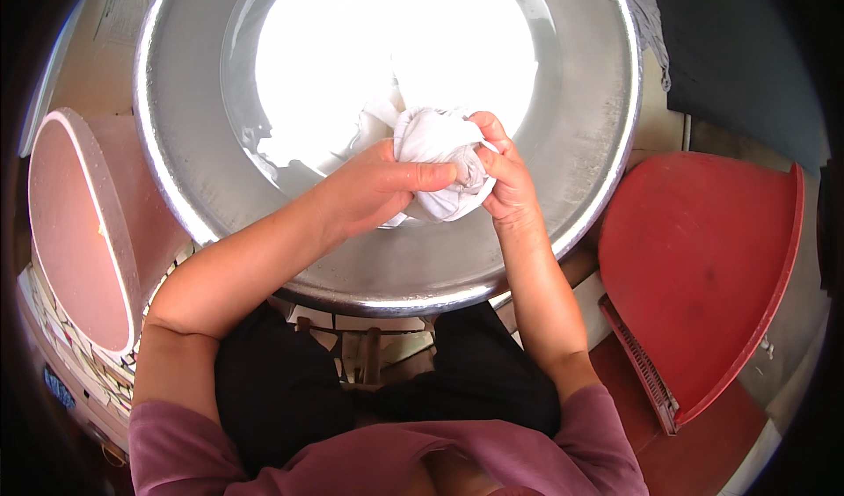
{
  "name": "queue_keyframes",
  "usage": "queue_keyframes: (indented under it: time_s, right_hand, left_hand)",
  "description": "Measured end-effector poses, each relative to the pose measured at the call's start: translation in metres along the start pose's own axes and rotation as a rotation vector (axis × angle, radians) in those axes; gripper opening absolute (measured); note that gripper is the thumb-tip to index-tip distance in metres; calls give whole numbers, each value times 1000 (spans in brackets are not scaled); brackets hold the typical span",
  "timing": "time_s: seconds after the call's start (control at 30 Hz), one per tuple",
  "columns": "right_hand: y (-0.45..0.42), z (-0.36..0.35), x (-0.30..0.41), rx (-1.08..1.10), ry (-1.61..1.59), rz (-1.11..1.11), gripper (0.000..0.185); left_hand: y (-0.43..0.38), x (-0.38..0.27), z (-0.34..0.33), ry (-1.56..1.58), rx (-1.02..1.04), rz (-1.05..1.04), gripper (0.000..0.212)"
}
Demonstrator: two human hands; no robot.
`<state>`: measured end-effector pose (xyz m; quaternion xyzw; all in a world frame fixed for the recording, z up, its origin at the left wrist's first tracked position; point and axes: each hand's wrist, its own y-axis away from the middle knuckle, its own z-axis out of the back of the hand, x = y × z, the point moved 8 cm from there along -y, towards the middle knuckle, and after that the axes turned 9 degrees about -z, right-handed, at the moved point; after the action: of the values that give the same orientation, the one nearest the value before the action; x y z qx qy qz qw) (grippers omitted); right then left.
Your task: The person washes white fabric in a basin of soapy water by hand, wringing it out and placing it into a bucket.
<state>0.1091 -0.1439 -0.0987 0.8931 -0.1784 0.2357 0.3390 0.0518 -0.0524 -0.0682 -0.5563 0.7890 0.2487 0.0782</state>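
Observation:
A bunched white cloth (pixel 435 140) is between my two hands, over the near part of a large round metal basin (pixel 567 120). My left hand (pixel 382 179) grips it from the left, with the thumb lying across its front. On the right side, the fingers of my right hand (pixel 504 173) curl around the cloth's edge. Part of the white fabric (pixel 379 117) trails behind the bundle toward the water (pixel 277 179) in the basin. Strong glare whites out most of the water, so what lies in it is hidden.
A pink plastic tub (pixel 86 232) stands left of the basin. To the right is a red plastic container (pixel 699 265), with a dark grey panel (pixel 732 41) beyond it. Grey fabric (pixel 643 8) hangs by the basin's far right rim. My knees sit close to the near rim.

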Motion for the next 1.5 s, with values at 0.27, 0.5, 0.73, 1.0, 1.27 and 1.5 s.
queue_keyframes:
  time_s: [0.27,0.5,0.73,1.0,1.27,1.5]
  right_hand:
    - [17,-11,28,-88,184,-12,48]
    - [20,-32,35,-136,337,-32,49]
    - [25,-25,46,-393,790,110,46]
    - [18,-26,29,-326,513,144,44]
    - [17,-50,28,-216,400,150,46]
    - [26,-47,52,-348,966,452,46]
  left_hand:
    - [-6,0,2,-149,-87,-2,43]
    - [-1,-2,0,-118,-91,-15,41]
    - [-1,-9,18,-373,-239,-20,42]
    - [-3,0,14,-28,-174,-33,41]
    - [5,0,9,19,40,83,45]
    - [3,2,15,24,112,59,52]
